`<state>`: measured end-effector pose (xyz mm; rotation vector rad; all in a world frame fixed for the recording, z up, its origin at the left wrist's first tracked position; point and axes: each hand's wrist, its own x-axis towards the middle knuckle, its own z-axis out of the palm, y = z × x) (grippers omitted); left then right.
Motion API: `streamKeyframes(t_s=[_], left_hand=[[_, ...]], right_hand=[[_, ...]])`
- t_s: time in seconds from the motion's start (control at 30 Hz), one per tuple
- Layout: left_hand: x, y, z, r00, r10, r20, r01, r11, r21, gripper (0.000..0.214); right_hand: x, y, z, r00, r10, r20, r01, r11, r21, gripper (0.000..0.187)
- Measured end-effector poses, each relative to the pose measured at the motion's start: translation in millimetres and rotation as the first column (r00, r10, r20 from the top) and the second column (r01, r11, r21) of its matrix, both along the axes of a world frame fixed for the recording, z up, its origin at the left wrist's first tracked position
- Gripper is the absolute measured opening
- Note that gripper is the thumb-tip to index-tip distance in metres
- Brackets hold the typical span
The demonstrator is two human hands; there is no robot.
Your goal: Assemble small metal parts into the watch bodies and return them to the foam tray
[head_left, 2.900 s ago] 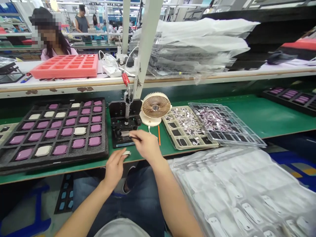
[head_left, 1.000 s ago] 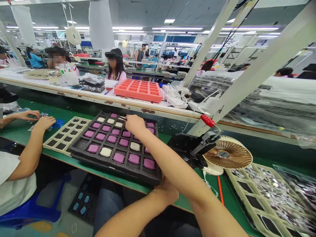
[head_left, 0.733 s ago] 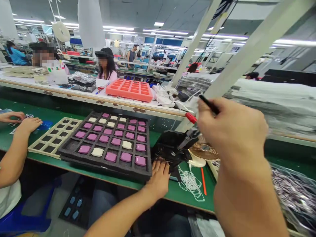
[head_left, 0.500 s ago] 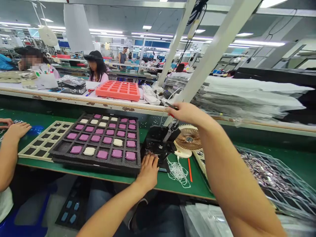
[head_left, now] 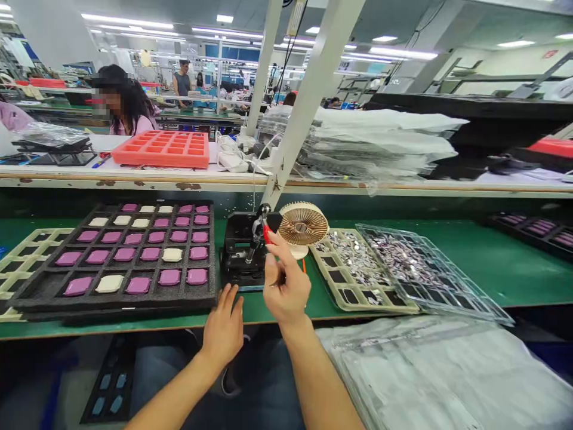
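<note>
A worker's raised right hand [head_left: 286, 286] hovers in front of a small black bench press [head_left: 239, 251] on a green worktop [head_left: 492, 263]. Its fingers [head_left: 274, 254] are drawn into a narrow pinch on a thin dark implement [head_left: 281, 280], possibly tweezers, though it is too small to tell. One fingertip sits just beside the press's red-capped lever [head_left: 267, 234]. The left hand [head_left: 222, 334] lies open at the worktop's near edge, just in front of the press, its fingers [head_left: 230, 304] spread and holding nothing.

To the left of the press, a black foam tray [head_left: 114, 303] carries rows of lilac tiles [head_left: 138, 285] and a few cream tiles [head_left: 108, 284], each seated in its own cell, which appears to keep them apart. To the right of the press stands a small round fan [head_left: 302, 224], its face turned toward the worker's seat. Farther right, a beige compartment tray [head_left: 371, 304] and a clear plastic tray [head_left: 430, 280] hold heaps of small silvery pieces [head_left: 398, 260], within easy reach of the press. Nearer the worker, right of the press, lies a stack of clear bags [head_left: 443, 376]. Behind the press, a shelf [head_left: 403, 188] carries a red crate [head_left: 161, 149], and a person in a pink top [head_left: 129, 125] sits beyond it. No brand, label or writing can be read.
</note>
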<state>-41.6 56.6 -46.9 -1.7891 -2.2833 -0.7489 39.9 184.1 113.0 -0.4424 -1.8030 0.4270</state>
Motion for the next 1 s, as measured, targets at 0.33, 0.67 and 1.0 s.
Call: streamKeyframes(t_s=[0.33,0.67,1.0], left_hand=[[22,19,31.0,0.984,0.177,-0.009,-0.177,0.982,-0.066,0.053],[26,47,15.2,0.975,0.102,-0.197,-0.109,0.994,-0.023,0.056],[26,46,12.4,0.980,0.100,-0.173,-0.104,0.994,-0.016,0.057]], right_hand=[[2,39,-16.3,0.996,0.069,0.048,-0.077,0.979,0.191,0.047],[0,53,-8.8,1.000,-0.021,0.002,0.018,0.911,0.411,0.061],[-4,65,-5.9,0.999,0.000,0.035,-0.016,0.898,0.440,0.058]])
